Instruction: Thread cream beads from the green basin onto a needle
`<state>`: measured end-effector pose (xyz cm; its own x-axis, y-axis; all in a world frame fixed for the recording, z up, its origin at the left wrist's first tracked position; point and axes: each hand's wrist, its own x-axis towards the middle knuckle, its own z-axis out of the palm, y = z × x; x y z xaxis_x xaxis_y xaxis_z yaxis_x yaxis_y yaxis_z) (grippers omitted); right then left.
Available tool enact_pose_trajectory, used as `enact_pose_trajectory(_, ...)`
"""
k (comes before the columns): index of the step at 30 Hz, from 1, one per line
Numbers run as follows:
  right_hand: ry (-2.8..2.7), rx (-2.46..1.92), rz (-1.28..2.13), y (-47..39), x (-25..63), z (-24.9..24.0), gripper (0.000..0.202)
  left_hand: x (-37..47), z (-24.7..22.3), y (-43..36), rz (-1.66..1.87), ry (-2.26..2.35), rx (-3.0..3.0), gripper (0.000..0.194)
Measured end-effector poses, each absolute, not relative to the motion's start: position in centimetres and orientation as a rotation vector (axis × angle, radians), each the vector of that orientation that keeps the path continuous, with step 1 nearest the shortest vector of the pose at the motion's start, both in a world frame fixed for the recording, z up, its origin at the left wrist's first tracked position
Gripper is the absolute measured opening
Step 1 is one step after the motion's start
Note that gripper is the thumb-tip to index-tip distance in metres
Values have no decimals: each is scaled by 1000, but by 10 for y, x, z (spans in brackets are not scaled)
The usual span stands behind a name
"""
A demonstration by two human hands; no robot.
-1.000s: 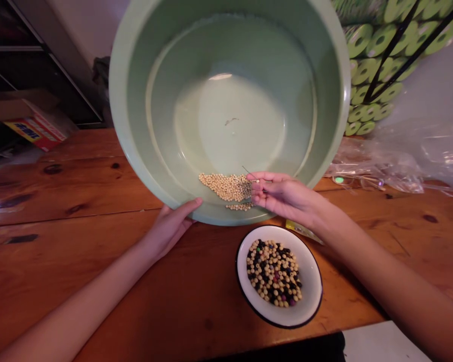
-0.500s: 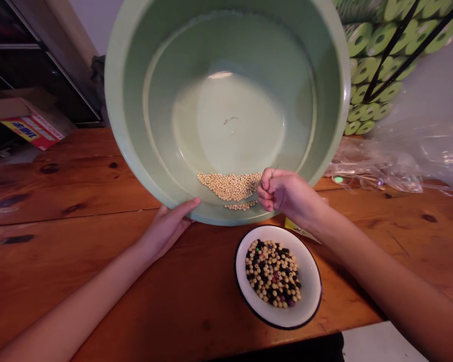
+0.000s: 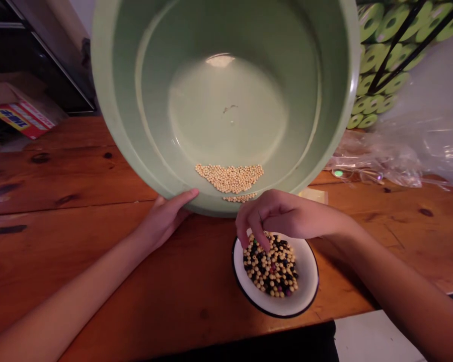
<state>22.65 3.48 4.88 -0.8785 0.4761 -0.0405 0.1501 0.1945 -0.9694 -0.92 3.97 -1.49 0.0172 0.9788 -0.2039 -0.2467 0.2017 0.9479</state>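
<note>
A large green basin (image 3: 226, 115) is tilted toward me, with pale round beads (image 3: 232, 178) gathered at its lower side. My left hand (image 3: 166, 216) grips the basin's lower left rim, thumb inside and fingers beneath. Below the basin, on the wooden table, stands a white bowl with a dark rim (image 3: 307, 281), holding mixed beads (image 3: 272, 266), mostly pale and black with a few purple and green ones. My right hand (image 3: 272, 216) hangs over the bowl's upper edge, fingers bent downward and apart, with nothing visible held between them.
Eyeglasses (image 3: 357, 175) and clear plastic wrapping (image 3: 392, 151) lie on the table (image 3: 381, 216) at the right. Green rolls (image 3: 392, 55) are stacked behind. A small yellowish packet (image 3: 315, 195) sits beside the basin. At the left is an open cardboard box (image 3: 26, 113).
My right hand has moved from the beads in the basin down to the bowl, and its fingers have opened. The basin fills more of the view; my left hand keeps its hold.
</note>
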Motion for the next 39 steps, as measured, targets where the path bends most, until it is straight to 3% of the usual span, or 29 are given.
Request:
enact_pose_trajectory(5,-2029,-689,1705,37,225,43,23,-9,-17,40,1180,1077,892,42)
enact_pose_trajectory(12,-1777,-1134,1082,50,229,34,23,-8,-15,39,1181,1021,900,48)
enact_pose_trajectory(18,-2064,-1300,608,55,233,23,26,-8,-14,38,1190,1007,894,46)
enact_pose_trajectory(34,-2493,-1274,274,58,249,31,31,-8,-15,38,1197,997,910,53)
enact_pose_trajectory(39,-2446,-1253,329,57,247,33,32,-8,-14,38,1195,1006,907,56)
